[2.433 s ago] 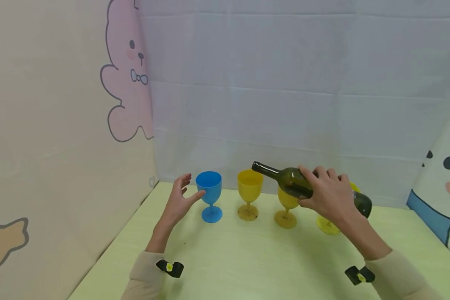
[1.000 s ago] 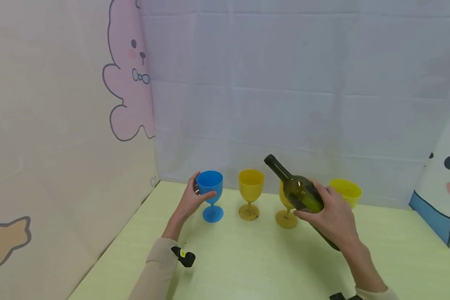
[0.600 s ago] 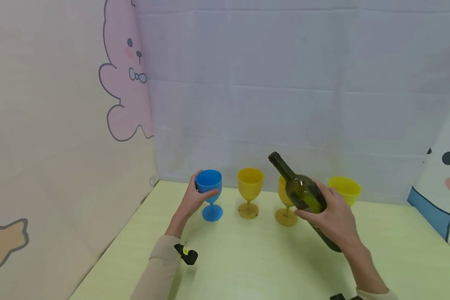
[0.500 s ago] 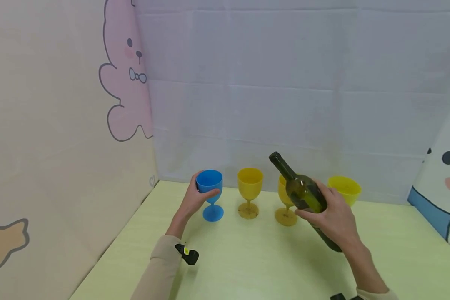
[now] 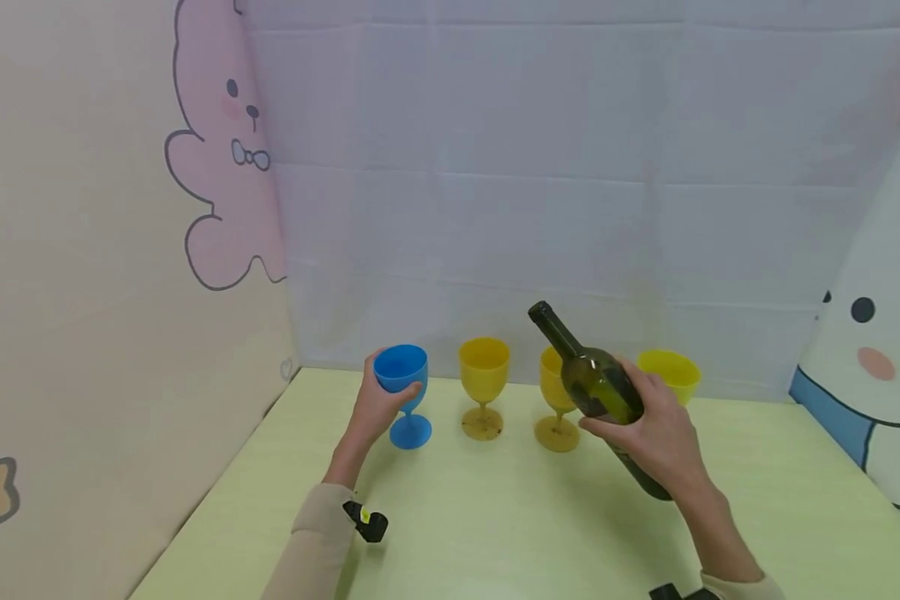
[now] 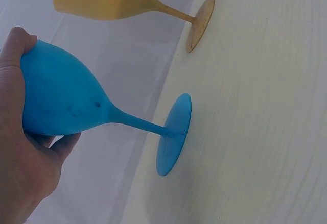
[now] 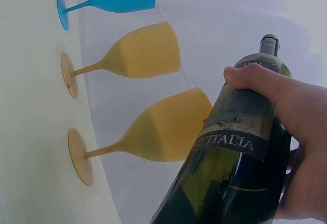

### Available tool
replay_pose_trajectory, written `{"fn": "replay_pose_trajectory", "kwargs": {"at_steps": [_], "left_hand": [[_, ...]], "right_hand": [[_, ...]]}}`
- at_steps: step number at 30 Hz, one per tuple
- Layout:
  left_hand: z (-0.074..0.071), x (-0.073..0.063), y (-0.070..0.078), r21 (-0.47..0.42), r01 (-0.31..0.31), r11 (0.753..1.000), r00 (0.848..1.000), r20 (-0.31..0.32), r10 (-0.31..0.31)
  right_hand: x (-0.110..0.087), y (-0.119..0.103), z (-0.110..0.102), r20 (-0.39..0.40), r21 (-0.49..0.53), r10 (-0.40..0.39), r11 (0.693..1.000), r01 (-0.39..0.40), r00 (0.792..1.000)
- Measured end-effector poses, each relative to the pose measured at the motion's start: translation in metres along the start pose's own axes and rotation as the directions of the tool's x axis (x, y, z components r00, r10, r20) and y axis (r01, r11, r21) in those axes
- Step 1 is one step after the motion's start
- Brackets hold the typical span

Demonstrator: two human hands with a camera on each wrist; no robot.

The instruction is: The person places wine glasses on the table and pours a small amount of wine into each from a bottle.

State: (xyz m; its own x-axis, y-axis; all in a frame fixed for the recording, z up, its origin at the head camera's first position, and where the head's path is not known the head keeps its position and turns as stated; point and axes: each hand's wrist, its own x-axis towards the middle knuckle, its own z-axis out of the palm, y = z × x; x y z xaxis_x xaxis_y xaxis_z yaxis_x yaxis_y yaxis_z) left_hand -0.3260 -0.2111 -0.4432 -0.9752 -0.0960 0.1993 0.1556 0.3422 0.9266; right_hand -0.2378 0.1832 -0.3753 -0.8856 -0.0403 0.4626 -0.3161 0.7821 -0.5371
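In the head view my left hand [image 5: 375, 404] grips a blue goblet [image 5: 411, 430] by its bowl, thumb in front and fingers behind. The goblet is upright; its foot [image 6: 174, 134] is at the tabletop, though I cannot tell whether it touches. My right hand [image 5: 660, 429] holds a green wine bottle [image 5: 600, 385] round its labelled body. The bottle leans with its neck up and to the left, and its lower end lies toward me. Behind it a yellow goblet [image 5: 557, 433] is partly hidden. Another yellow goblet [image 5: 483, 371] stands between this one and the blue one.
A brighter yellow cup [image 5: 671, 371] stands behind my right hand, its lower part hidden. The pale table [image 5: 480, 517] meets a light cloth backdrop [image 5: 450, 208] at the back and a printed side wall [image 5: 105, 333] on the left.
My left hand, at first apart from the blue goblet, has closed round its bowl. The bottle has swung from nearly level above the yellow goblets to a steeper, neck-up lean. The head view has shifted slightly.
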Motion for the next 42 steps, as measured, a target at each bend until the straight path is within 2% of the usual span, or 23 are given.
{"fn": "replay_pose_trajectory", "kwargs": {"at_steps": [19, 26, 42], "left_hand": [[0.000, -0.007, -0.008, 0.009, 0.003, 1.000, 0.999, -0.034, -0.003], [-0.001, -0.005, -0.011, -0.009, -0.020, 1.000, 0.998, -0.058, 0.019], [0.004, 0.002, -0.006, -0.014, -0.025, 1.000, 0.999, -0.043, 0.025]], "right_hand": [[-0.004, 0.004, -0.009, -0.036, 0.011, 0.021, 1.000, -0.020, 0.999], [-0.001, 0.004, -0.009, -0.039, 0.022, 0.016, 1.000, -0.015, 0.999], [0.005, 0.004, -0.004, -0.042, 0.015, -0.007, 1.000, 0.007, 0.999]]}}
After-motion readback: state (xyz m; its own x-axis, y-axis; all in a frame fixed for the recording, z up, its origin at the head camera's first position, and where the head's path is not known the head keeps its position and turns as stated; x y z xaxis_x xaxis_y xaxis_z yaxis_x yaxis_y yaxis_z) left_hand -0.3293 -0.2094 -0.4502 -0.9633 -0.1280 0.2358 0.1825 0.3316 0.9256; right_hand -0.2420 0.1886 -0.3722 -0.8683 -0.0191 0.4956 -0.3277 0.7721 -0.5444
